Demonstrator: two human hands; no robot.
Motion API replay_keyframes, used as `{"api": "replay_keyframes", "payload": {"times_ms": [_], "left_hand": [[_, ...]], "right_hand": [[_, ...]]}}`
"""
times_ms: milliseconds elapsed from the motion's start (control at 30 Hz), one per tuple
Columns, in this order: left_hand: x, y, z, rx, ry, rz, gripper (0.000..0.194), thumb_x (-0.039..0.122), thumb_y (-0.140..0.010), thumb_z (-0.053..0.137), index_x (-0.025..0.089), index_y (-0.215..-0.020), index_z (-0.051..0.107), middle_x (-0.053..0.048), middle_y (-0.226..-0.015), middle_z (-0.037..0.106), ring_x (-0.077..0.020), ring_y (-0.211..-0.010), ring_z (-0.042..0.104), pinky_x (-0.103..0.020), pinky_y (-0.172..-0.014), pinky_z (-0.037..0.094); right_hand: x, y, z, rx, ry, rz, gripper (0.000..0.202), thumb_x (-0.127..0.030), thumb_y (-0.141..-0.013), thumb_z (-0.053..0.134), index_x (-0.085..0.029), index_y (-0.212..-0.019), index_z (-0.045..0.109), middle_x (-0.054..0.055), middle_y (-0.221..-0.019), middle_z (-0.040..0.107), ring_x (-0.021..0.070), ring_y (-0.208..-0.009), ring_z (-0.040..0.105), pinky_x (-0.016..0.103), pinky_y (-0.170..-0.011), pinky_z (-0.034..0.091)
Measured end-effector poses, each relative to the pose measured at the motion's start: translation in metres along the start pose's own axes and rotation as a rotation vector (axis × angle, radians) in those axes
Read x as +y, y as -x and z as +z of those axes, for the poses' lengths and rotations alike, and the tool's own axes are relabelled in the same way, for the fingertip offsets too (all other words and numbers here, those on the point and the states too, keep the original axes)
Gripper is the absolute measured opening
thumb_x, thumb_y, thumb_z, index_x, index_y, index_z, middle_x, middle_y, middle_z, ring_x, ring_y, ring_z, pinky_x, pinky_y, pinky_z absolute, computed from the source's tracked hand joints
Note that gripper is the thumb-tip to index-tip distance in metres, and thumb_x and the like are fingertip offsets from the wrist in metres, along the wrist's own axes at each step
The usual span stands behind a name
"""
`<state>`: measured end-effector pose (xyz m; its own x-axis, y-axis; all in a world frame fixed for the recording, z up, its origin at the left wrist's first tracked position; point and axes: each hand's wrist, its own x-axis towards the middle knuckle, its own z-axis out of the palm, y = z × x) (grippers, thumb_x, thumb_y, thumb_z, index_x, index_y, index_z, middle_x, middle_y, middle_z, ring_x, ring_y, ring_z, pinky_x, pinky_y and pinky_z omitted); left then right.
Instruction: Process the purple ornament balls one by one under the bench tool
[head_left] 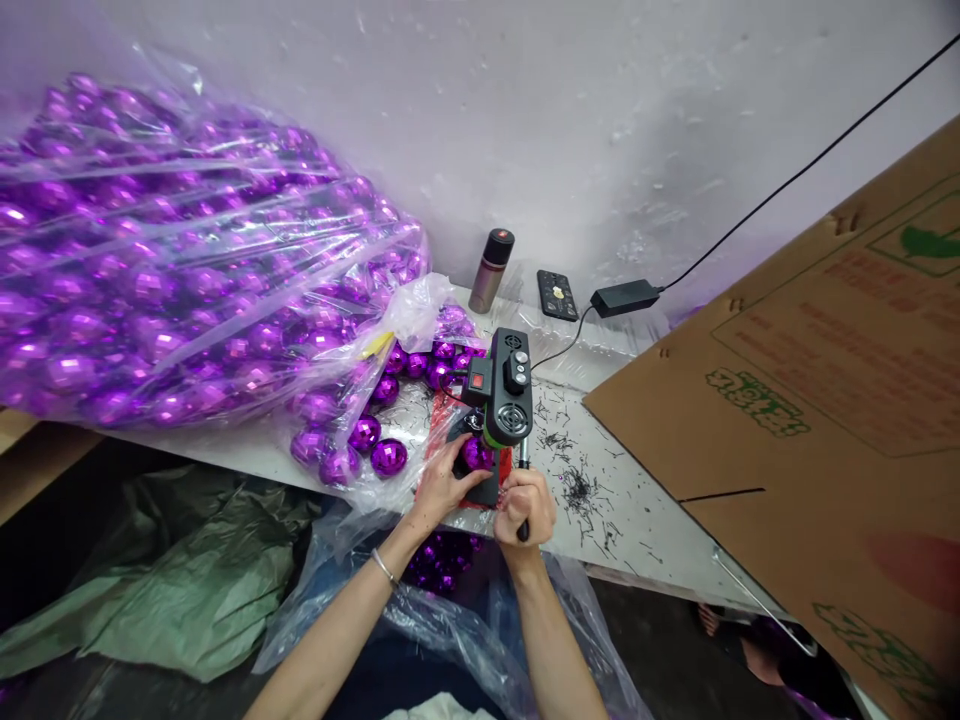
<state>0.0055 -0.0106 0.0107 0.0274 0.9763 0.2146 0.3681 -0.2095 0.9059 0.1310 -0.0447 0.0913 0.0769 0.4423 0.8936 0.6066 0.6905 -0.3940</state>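
Note:
My left hand (pixel 441 484) pinches a shiny purple faceted ball (pixel 477 454) between thumb and fingers, under the head of a small black bench machine (pixel 511 385). The machine has two round vent grilles and a red switch, and stands on a red mat (pixel 437 440). My right hand (pixel 527 507) is closed round the dark-gripped lever (pixel 523 528) at the machine's right side. Several loose purple balls (pixel 389 457) lie left of the machine. The exact contact between ball and machine is hidden by the machine's head.
A big clear bag of purple balls (pixel 150 270) fills the left. Behind the machine are a bottle (pixel 491 270), a phone (pixel 556 295) and a black power adapter (pixel 625 298) with its cable. Black clippings (pixel 581 487) litter the table. A cardboard box (pixel 787 380) stands right. More balls (pixel 442 562) lie below in plastic.

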Motion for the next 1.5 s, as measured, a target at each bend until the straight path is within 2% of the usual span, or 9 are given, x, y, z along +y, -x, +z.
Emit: {"api": "replay_keyframes", "payload": {"times_ms": [233, 400, 500, 633, 800, 900, 1067, 1200, 1500], "left_hand": [[-0.002, 0.015, -0.002, -0.021, -0.063, 0.125, 0.06, 0.035, -0.087, 0.078, 0.022, -0.141, 0.054, -0.014, -0.137, 0.068, -0.0306, -0.129, 0.064, -0.052, -0.111, 0.05], [0.001, 0.073, -0.01, -0.14, -0.256, 0.42, 0.082, 0.05, -0.089, 0.073, 0.02, -0.156, 0.037, -0.023, -0.157, 0.047, -0.0368, -0.147, 0.047, -0.06, -0.118, 0.041], [0.005, 0.087, -0.034, -0.056, -0.337, 0.491, 0.097, 0.055, -0.089, 0.071, 0.015, -0.162, 0.022, -0.026, -0.157, 0.046, -0.0383, -0.146, 0.047, -0.056, -0.115, 0.045], [0.005, 0.061, -0.091, 0.15, -0.581, 0.274, 0.056, 0.01, -0.096, 0.047, 0.023, -0.151, 0.047, -0.016, -0.143, 0.062, -0.0318, -0.132, 0.059, -0.051, -0.11, 0.048], [-0.002, 0.018, -0.13, -0.176, -0.819, 0.143, 0.068, -0.003, -0.081, 0.05, 0.026, -0.142, 0.058, -0.015, -0.146, 0.059, -0.034, -0.126, 0.06, -0.049, -0.097, 0.055], [0.0, 0.003, -0.126, -0.191, -0.749, 0.089, 0.058, 0.007, -0.086, 0.06, 0.027, -0.14, 0.06, -0.015, -0.141, 0.061, -0.0317, -0.118, 0.065, -0.045, -0.096, 0.056], [0.022, -0.011, -0.118, 0.124, -0.045, -0.105, 0.063, 0.046, -0.088, 0.071, 0.024, -0.144, 0.054, -0.012, -0.137, 0.063, -0.0295, -0.118, 0.067, -0.046, -0.104, 0.055], [0.038, -0.004, -0.099, 0.009, 0.537, -0.347, 0.07, 0.056, -0.086, 0.07, 0.02, -0.144, 0.053, -0.013, -0.134, 0.068, -0.0295, -0.118, 0.069, -0.046, -0.104, 0.056], [0.005, 0.002, -0.031, 0.05, 0.22, -0.178, 0.057, 0.047, -0.087, 0.072, 0.021, -0.136, 0.059, -0.013, -0.143, 0.063, -0.0292, -0.135, 0.059, -0.048, -0.117, 0.042]], "right_hand": [[-0.034, -0.058, -0.01, -0.002, -0.07, 0.303, 0.038, -0.017, -0.101, 0.046, -0.022, -0.063, 0.046, -0.002, -0.062, 0.051, 0.0131, -0.062, 0.055, 0.03, -0.06, 0.042], [-0.031, -0.047, -0.009, 0.003, -0.079, 0.254, 0.036, -0.014, -0.1, 0.047, -0.021, -0.064, 0.047, -0.001, -0.065, 0.053, 0.013, -0.065, 0.056, 0.029, -0.062, 0.043], [-0.028, -0.038, -0.01, -0.02, -0.066, 0.219, 0.035, -0.011, -0.099, 0.046, -0.021, -0.066, 0.048, -0.001, -0.067, 0.055, 0.0132, -0.066, 0.057, 0.029, -0.062, 0.042], [-0.027, -0.036, -0.01, -0.037, -0.066, 0.193, 0.034, -0.009, -0.098, 0.046, -0.021, -0.066, 0.049, -0.001, -0.068, 0.056, 0.0138, -0.066, 0.057, 0.03, -0.062, 0.041], [-0.026, -0.034, -0.009, -0.034, -0.059, 0.186, 0.033, -0.009, -0.098, 0.046, -0.021, -0.067, 0.049, -0.001, -0.068, 0.056, 0.0133, -0.065, 0.056, 0.03, -0.062, 0.041], [-0.027, -0.038, -0.011, -0.045, -0.06, 0.185, 0.034, -0.01, -0.099, 0.045, -0.021, -0.067, 0.048, -0.001, -0.068, 0.055, 0.0132, -0.065, 0.056, 0.029, -0.062, 0.041], [-0.032, -0.056, -0.016, -0.105, -0.079, 0.254, 0.036, -0.014, -0.1, 0.046, -0.022, -0.065, 0.044, -0.002, -0.065, 0.049, 0.0119, -0.064, 0.053, 0.029, -0.061, 0.04], [-0.033, -0.062, -0.017, -0.098, -0.059, 0.279, 0.038, -0.016, -0.101, 0.046, -0.022, -0.064, 0.041, -0.003, -0.062, 0.044, 0.0112, -0.061, 0.05, 0.029, -0.059, 0.038], [-0.033, -0.055, -0.017, -0.116, -0.067, 0.208, 0.027, -0.007, -0.098, 0.047, -0.02, -0.074, 0.052, -0.001, -0.068, 0.052, 0.0103, -0.063, 0.049, 0.027, -0.059, 0.038]]}}
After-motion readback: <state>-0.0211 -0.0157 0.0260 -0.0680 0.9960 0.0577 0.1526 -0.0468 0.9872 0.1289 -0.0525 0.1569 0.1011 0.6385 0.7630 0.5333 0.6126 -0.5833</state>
